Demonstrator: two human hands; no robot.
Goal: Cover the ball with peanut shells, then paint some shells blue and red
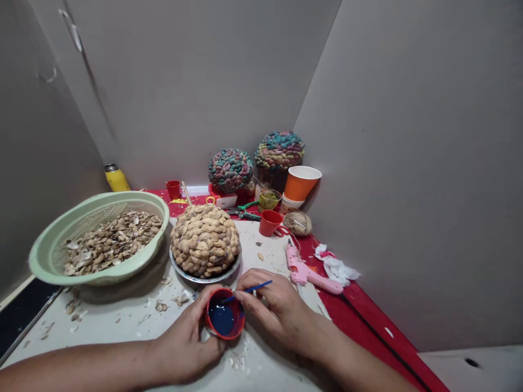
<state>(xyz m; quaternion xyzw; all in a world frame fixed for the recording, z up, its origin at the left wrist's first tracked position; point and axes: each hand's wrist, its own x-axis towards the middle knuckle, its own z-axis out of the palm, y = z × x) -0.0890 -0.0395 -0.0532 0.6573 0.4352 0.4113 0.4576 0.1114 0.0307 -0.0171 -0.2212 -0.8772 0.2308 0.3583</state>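
My left hand [192,338] is wrapped round the side of a small red cup [239,326] with dark blue liquid [222,318] inside. Between the thumb and fingers of my right hand [273,305] is a thin blue brush [259,286], tilted, its lower end inside the cup. Just beyond the hands, a round ball covered in peanut shells [204,239] rests on a metal dish [192,279]. Shell bits lie scattered on the pale board [143,345] beneath.
A green colander [98,280] of shells sits left. Behind stand two painted shell balls [231,170], another red cup [269,223], pliers [245,214] and orange paper cups [300,188]. A pink glue gun [308,274] with its cord lies right. Grey walls enclose the table.
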